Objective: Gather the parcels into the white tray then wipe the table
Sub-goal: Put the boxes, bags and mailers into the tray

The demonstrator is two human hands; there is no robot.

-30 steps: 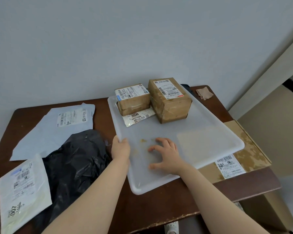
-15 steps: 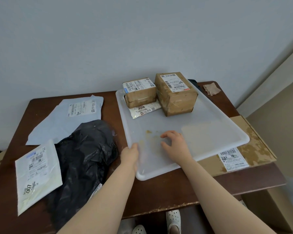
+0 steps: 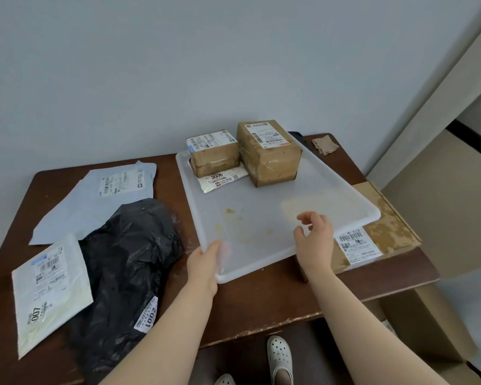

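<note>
The white tray (image 3: 264, 212) lies on the brown table (image 3: 256, 298), its right part resting on a flat cardboard parcel (image 3: 383, 232). At its far end sit a small brown box (image 3: 215, 159), a larger brown box (image 3: 270, 154) and a small white packet (image 3: 222, 180). My left hand (image 3: 204, 263) grips the tray's near left corner. My right hand (image 3: 314, 236) hovers over the tray's near edge, fingers apart and holding nothing. Left of the tray lie a black bag parcel (image 3: 125, 270), a grey mailer (image 3: 100, 198) and a white mailer (image 3: 49, 291).
A small brown cloth (image 3: 325, 145) lies at the table's far right corner. The wall stands directly behind the table. A cardboard box (image 3: 428, 326) stands on the floor at the right, and white shoes (image 3: 279, 357) show below the table's chipped front edge.
My left hand slid along the tray's left rim to the near corner. My right hand lifted off the tray floor and shifted right. The camera view pulled back.
</note>
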